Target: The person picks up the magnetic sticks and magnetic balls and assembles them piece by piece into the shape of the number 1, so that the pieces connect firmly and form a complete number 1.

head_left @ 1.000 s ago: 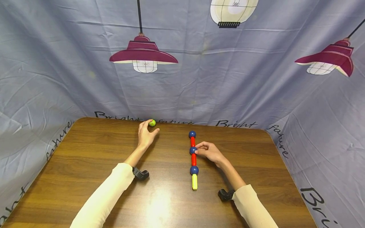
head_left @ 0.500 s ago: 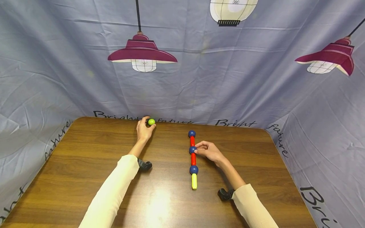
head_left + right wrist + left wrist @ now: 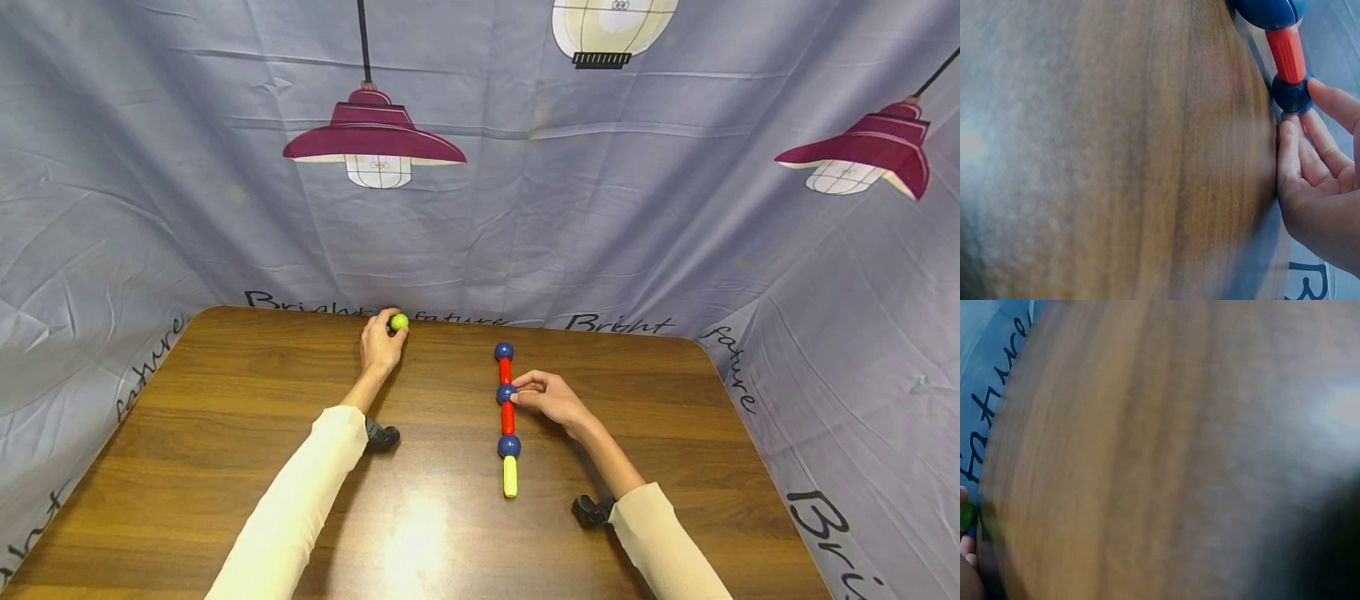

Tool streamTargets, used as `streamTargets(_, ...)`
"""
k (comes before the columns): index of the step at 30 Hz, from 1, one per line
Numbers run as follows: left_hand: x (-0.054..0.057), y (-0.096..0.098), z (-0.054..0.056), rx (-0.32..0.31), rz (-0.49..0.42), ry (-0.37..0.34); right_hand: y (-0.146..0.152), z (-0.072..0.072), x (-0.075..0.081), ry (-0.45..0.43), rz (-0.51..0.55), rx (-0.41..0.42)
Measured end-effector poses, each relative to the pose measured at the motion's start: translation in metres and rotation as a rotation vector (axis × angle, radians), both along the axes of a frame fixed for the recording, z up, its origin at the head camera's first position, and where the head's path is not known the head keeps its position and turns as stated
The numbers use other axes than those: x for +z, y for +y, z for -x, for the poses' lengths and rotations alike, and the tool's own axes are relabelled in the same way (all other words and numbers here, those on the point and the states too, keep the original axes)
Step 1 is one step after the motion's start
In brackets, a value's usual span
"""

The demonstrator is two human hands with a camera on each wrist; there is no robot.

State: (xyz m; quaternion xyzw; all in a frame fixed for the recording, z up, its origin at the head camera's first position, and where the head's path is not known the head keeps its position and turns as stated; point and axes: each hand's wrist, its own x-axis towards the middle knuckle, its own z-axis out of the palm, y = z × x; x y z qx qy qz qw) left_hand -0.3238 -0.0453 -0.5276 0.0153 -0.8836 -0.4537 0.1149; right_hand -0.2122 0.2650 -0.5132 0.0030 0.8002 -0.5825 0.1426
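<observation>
At the table's far edge, my left hand (image 3: 381, 345) pinches a small green ball (image 3: 401, 322) between thumb and fingers. The left wrist view catches only a bit of that green ball (image 3: 967, 515) and some fingertips at its left border. A straight chain of blue balls and red rods (image 3: 508, 419) lies on the table, ending in a yellow rod (image 3: 510, 478) on the near side. My right hand (image 3: 553, 400) holds the chain's middle blue ball (image 3: 506, 393) from the right. In the right wrist view, thumb and fingertips meet this blue ball (image 3: 1290, 94).
The brown wooden table (image 3: 225, 433) is bordered at the back and sides by a grey-blue curtain (image 3: 480, 242) printed with lamps and lettering. Each wrist wears a black camera mount, such as the right one (image 3: 592, 510).
My left hand has closed from a wide spread around the green ball, and its forearm has shifted forward and right. The right hand and the chain stay in place.
</observation>
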Motion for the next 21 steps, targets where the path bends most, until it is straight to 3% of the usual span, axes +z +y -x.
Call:
streamTargets(15,-0.002,0.002,-0.021,-0.072,-0.102,0.026,0.001,0.0,-0.001,0.004,0.005,0.016)
streamTargets(21,0.002,0.005,-0.033,-0.092,-0.136,0.097,0.001,0.0,-0.002,0.003,0.003,0.016)
